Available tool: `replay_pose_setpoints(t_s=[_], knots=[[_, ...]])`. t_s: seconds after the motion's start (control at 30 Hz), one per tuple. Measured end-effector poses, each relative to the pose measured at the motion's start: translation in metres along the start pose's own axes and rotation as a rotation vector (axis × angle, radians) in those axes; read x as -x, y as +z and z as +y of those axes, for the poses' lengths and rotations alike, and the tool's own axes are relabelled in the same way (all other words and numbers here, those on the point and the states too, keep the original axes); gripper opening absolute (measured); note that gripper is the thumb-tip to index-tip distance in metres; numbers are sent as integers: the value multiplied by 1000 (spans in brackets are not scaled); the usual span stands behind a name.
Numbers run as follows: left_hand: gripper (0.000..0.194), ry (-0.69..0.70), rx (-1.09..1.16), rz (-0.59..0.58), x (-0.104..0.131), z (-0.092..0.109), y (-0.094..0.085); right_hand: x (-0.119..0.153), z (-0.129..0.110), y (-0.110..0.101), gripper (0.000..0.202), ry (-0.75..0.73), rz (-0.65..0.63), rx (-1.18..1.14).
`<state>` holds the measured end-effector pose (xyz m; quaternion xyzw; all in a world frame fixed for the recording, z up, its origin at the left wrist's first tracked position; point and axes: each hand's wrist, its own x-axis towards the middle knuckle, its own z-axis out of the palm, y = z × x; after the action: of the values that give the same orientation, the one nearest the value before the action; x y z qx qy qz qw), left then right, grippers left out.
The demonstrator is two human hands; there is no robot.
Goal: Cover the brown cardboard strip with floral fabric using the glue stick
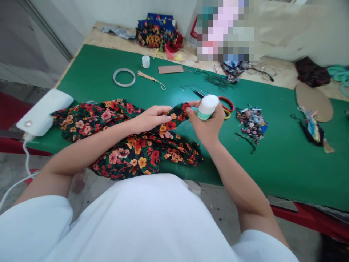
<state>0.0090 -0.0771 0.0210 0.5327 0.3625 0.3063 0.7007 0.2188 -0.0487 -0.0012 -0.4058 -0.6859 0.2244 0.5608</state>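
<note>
A dark fabric (pixel 136 153) printed with red, orange and pink flowers lies bunched over the front of the green table. My left hand (pixel 155 118) is closed on a raised strip of it, thumb on top. In my right hand (pixel 209 125) sits a white glue stick (pixel 208 105) with a green label, held against the palm. The thumb and a fingertip of that same hand pinch the end of the strip. Just behind the right hand lie scissors (pixel 227 104) with red and yellow handles, partly hidden by it.
A white box-shaped device (pixel 45 112) with a cord stands at the left edge. Farther back are a tape ring (pixel 124 77), a white cap (pixel 145 61), a tassel (pixel 149 77) and a cardboard strip (pixel 171 69). Fabric scraps (pixel 252 123) and a cardboard oval (pixel 313 102) lie right.
</note>
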Motion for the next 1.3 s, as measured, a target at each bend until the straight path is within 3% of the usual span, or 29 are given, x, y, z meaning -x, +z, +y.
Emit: replay_pose_setpoints(t_s=[0.17,0.3,0.5,0.7,0.87,1.07,1.13,1.3], knots=[[37,187,-197,155,-5,-7,-4,6,1,-1,8,-225,-16,77],[28,249,-344,207,-7,-6,-8,7,7,-5,15,-345,-175,250],[48,294,-338,240,-5,-2,-4,5,3,-9,43,-412,-355,384],[58,372,-312,292,-4,2,0,4,-4,-9,41,-526,-407,354],[41,361,-301,425,-1,4,2,7,-9,-5,40,-402,-383,308],[38,420,-328,534,3,-2,6,12,-15,-2,37,-188,-34,280],[35,496,-410,568,3,-6,4,10,-13,-4,33,-161,-64,297],[33,680,-627,578,-4,-16,-8,9,-1,-3,29,-168,-304,287]])
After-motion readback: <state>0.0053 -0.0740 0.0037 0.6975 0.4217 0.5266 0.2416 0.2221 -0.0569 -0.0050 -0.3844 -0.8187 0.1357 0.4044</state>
